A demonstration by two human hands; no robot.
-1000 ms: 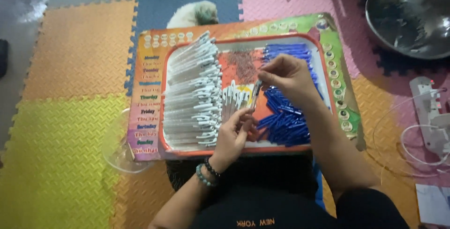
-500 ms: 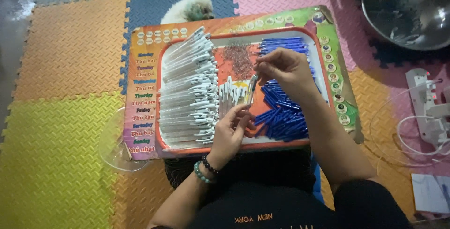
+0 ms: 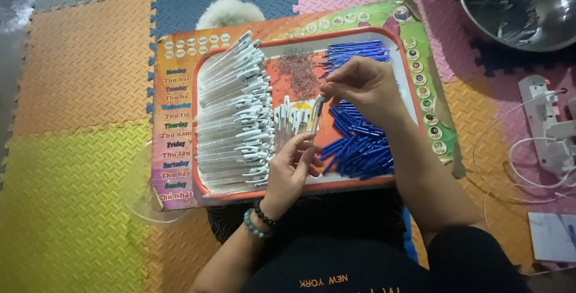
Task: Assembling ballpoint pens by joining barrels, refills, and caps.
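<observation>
Head view: left hand [image 3: 289, 170] and right hand [image 3: 363, 84] meet over orange tray [image 3: 336, 184], both grips pinched narrow on one white pen barrel [image 3: 315, 114], held upright above tray middle. White pen stack [image 3: 231, 113] fills tray left, blue pen parts [image 3: 360, 149] heaped right, tiny springs [image 3: 297, 71] between. Steel bowl [image 3: 519, 5] far right on foam floor mat [image 3: 78, 149]

My left hand [image 3: 289, 170] and right hand [image 3: 359, 83] pinch white pen barrel [image 3: 315, 114] above orange tray [image 3: 300, 188]. White barrels [image 3: 231, 116] stacked left, blue caps [image 3: 359, 149] piled right. Metal bowl [image 3: 519, 5] on foam mat [image 3: 78, 89].
</observation>
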